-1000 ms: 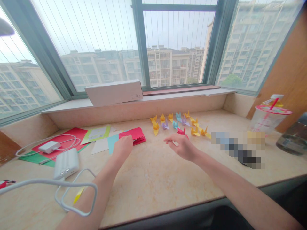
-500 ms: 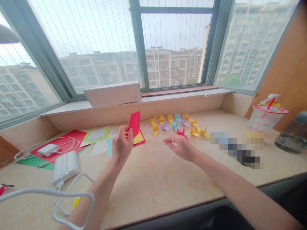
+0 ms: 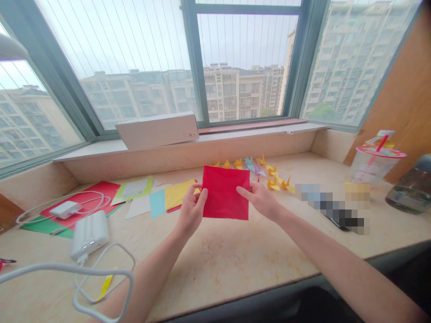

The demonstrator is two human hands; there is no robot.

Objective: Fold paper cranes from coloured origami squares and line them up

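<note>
A square sheet of red origami paper (image 3: 226,194) is held upright and flat above the counter. My left hand (image 3: 192,208) pinches its left edge, thumb in front and fingers behind. On the opposite edge my right hand (image 3: 262,199) has the same pinch. Behind the sheet, several folded paper cranes in yellow (image 3: 272,183), blue (image 3: 249,163) and purple (image 3: 258,169) stand in rows, some hidden by the sheet. Left of the sheet lie a yellow paper (image 3: 177,195) and a light blue paper (image 3: 157,204).
On the left are a white power bank (image 3: 90,235), a white cable (image 3: 67,269) and a charger (image 3: 65,209) on red and green paper. A lidded cup (image 3: 377,168) and a dark bottle (image 3: 412,190) stand right. A white box (image 3: 158,130) rests on the sill.
My left hand has brought the red paper right, from above the paper pile to the middle, and it now faces me flat. My right hand has taken hold of its right edge.
</note>
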